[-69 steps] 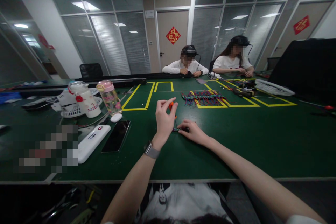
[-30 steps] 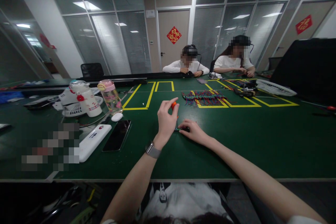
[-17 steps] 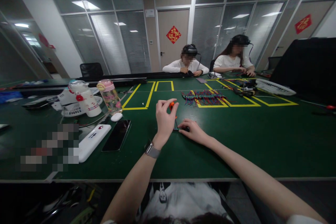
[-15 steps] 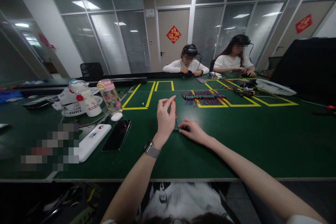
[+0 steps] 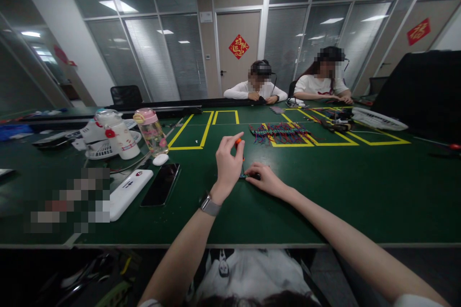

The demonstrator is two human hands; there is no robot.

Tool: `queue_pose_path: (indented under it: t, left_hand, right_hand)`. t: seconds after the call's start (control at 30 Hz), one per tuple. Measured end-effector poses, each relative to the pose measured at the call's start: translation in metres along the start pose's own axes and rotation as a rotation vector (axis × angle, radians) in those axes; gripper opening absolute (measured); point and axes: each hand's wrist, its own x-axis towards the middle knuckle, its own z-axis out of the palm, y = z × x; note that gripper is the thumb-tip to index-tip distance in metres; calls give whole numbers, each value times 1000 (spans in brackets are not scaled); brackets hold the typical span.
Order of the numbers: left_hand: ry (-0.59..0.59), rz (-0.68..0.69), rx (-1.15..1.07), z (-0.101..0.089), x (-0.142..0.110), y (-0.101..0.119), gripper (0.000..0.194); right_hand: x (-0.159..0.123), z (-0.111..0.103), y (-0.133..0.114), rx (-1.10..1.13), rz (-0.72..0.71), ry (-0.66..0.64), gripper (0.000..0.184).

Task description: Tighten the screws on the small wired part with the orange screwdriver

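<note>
My left hand (image 5: 229, 162) is closed around the orange handle of a screwdriver (image 5: 238, 141), which stands nearly upright. Its thin dark shaft points down at a small green circuit board (image 5: 243, 177) on the table. My right hand (image 5: 265, 178) rests on the tabletop, fingers bent and pressing on the right side of that board. Most of the board is hidden by my hands, and the screwdriver's tip is too small to make out.
Beyond my hands lies a row of boards with red and blue wires (image 5: 281, 133). At left are a phone (image 5: 161, 184), a white power bank (image 5: 130, 195), a pink-lidded bottle (image 5: 151, 132) and a white bottle (image 5: 122, 138). Two people (image 5: 264, 86) sit across the green table (image 5: 324, 211).
The fingers of my left hand have shifted a little on the screwdriver's handle, showing less orange. My right hand and the board stay in place.
</note>
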Motion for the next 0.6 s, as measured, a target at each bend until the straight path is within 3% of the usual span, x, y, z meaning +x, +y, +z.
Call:
queue_pose_path:
  t: [0.1, 0.27, 0.43, 0.6]
  left_hand:
    - [28, -20, 71, 0, 0, 0, 24]
    - [-25, 15, -52, 1, 0, -1, 29]
    - [33, -17, 58, 1, 0, 1, 22]
    - [-26, 17, -67, 2, 0, 0, 28]
  right_hand:
    - [0, 0, 0, -3, -1, -2, 11]
    - [1, 0, -1, -5, 2, -1, 12]
    - [0, -1, -2, -2, -5, 3, 11]
    - [1, 0, -2, -6, -7, 5, 12]
